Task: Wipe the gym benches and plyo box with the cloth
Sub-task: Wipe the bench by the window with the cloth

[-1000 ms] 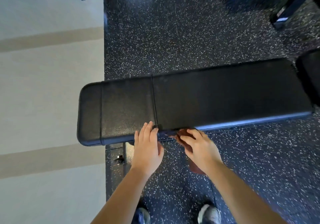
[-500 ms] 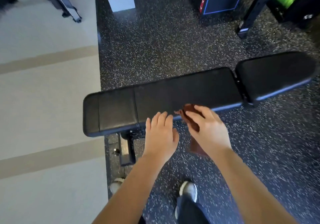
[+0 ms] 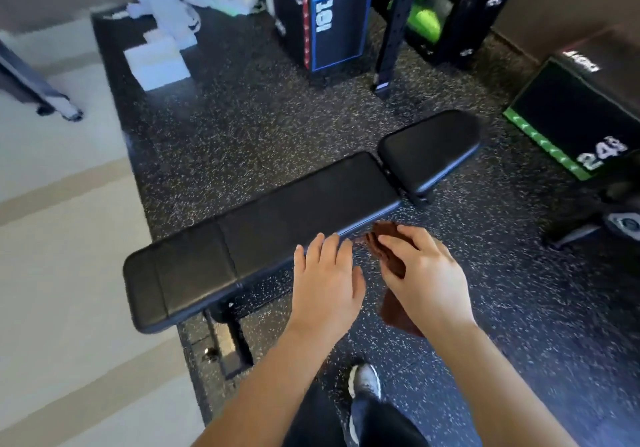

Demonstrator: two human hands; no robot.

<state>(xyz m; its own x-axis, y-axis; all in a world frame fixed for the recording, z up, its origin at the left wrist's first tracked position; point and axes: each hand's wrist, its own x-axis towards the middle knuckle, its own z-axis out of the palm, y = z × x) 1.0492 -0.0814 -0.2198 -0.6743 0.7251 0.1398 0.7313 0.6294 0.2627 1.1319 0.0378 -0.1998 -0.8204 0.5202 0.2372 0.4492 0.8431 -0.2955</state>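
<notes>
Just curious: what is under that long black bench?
Under the bench, a black metal support frame stands on speckled rubber floor. The pad and both hands hide the remaining underside.

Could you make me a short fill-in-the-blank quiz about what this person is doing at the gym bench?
1. The brown cloth is held in the person's ____ hand.
2. The left hand is open and holds ____.
3. The padding of the bench is coloured ____.
4. The plyo box at the right shows the number ____.

Missing words: right; nothing; black; 24
</notes>
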